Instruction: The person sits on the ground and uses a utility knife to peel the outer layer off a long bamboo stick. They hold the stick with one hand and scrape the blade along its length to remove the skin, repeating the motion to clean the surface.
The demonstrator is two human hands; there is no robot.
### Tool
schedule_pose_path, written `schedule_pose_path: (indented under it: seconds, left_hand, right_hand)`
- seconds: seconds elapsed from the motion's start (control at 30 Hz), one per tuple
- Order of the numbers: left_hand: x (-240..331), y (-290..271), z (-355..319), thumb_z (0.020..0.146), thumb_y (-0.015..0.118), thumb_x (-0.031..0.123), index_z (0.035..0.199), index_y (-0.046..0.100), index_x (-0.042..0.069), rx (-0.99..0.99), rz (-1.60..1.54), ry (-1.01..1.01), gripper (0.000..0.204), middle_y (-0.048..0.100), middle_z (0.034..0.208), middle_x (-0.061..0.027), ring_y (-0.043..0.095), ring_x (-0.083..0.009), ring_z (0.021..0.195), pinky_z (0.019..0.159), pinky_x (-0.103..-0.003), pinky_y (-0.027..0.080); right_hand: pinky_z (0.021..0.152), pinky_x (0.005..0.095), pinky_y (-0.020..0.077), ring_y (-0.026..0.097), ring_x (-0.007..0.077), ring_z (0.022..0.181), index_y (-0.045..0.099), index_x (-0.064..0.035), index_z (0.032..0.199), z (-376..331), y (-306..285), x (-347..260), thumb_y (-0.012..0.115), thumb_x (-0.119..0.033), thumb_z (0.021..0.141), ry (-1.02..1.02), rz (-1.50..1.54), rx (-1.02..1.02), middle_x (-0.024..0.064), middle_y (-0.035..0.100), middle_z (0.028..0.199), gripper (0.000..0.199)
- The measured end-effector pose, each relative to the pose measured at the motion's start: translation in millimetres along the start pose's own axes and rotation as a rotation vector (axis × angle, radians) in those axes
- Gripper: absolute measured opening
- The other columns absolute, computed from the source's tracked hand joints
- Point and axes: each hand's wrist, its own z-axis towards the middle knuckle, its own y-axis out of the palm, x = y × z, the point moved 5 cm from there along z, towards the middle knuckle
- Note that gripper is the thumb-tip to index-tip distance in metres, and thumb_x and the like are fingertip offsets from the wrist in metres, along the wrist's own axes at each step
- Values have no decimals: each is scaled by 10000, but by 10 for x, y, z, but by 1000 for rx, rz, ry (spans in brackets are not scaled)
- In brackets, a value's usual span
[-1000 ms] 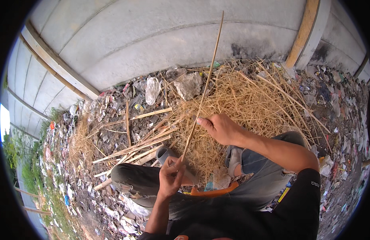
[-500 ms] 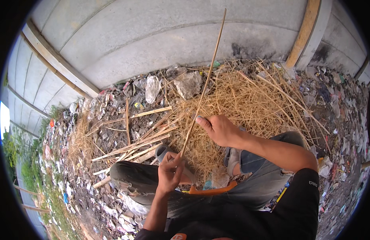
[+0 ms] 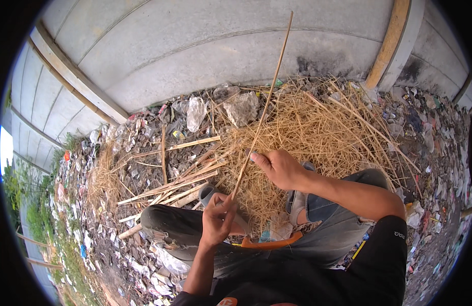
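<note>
A long, thin bamboo strip (image 3: 270, 92) slants up and away from my lap, its far tip in front of the wall. My left hand (image 3: 218, 218) is closed around its near end, above my left knee. Farther along, my right hand (image 3: 283, 169) is curled shut against the strip, thumb extended beside it. A small dark edge shows by that thumb; whatever the right fingers wrap around is hidden. Beneath both hands, thin straw-coloured shavings (image 3: 312, 127) form a wide heap between and beyond my feet.
Several split bamboo pieces (image 3: 169, 189) lie left of the shavings. An orange curved handle-like object (image 3: 271, 241) rests at my lap. Beyond are a pale stone block (image 3: 241, 108) and a concrete panel wall (image 3: 195, 56). Scattered litter (image 3: 108, 250) covers the ground.
My right hand has slid slightly nearer along the strip. The strip's far tip has swung a little to the right. My left hand has kept its grip.
</note>
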Motion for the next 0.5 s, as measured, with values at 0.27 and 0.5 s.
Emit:
schedule_pose_path:
  seconds: [0.27, 0.5]
  left_hand:
    - [34, 35, -40, 943, 661, -39, 1145, 715, -45, -15, -87, -33, 208, 582, 1009, -54, 570, -117, 900, 736, -238, 480]
    - [40, 39, 39, 950, 652, -28, 1146, 709, -43, -37, -12, -26, 204, 585, 1023, -66, 592, -122, 920, 716, -230, 517]
  right_hand:
    - [496, 410, 402, 408, 170, 428, 481, -25, 640, -1, 53, 199, 438, -522, 1079, 378, 469, -345, 20, 372, 485, 664]
    - [450, 421, 383, 462, 163, 416, 533, -25, 636, -38, 10, 64, 446, -516, 1078, -80, -31, 29, 44, 489, 501, 666]
